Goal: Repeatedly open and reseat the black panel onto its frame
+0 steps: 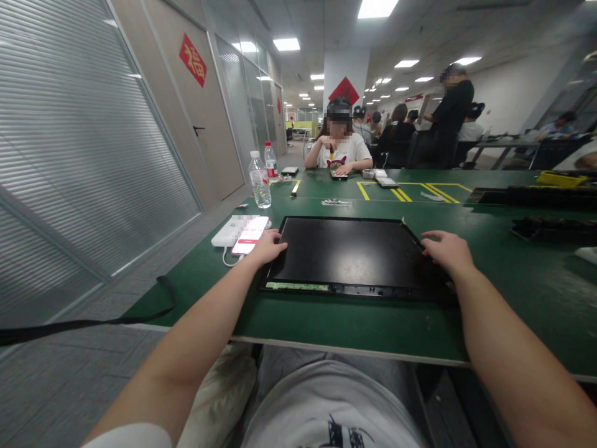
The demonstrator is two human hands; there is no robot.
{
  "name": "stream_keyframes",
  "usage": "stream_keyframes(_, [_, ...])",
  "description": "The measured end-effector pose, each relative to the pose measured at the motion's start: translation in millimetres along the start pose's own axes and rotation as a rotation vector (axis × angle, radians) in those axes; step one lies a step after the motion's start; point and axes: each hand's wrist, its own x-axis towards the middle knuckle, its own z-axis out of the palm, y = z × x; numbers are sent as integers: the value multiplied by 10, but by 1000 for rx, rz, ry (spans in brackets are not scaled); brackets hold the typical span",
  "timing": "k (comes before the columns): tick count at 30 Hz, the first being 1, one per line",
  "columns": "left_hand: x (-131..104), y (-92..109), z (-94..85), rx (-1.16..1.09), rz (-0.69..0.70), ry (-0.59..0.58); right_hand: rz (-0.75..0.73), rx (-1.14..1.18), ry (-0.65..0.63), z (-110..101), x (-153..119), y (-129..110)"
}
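A flat black display panel (pixel 345 252) lies on the green table in front of me, its screen facing up. A green circuit board strip (pixel 298 287) shows along its near left edge. My left hand (pixel 269 247) grips the panel's left edge, thumb over the rim and fingers at the outer side. At the right edge, my right hand (pixel 448 252) has thumb and forefinger bent around the rim; its other fingers are partly hidden. A small pale tab (pixel 403 221) sticks up at the panel's far right corner.
Left of the panel are a lit phone (pixel 250 235) and a white box (pixel 224 233) with a cable. Two bottles (pixel 260 180) stand behind them. Dark parts (pixel 555 227) lie on the right. A person (pixel 342 146) works across the green table (pixel 349 323).
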Motion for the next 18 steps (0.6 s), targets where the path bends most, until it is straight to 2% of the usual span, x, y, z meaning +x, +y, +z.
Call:
stream_keyframes(6, [1,-15,-11,64,17,0,14,20,-2,23,33,40])
stream_keyframes(18, [-34,-9,-36,115,-7,7,-104,-25,73,161,213,245])
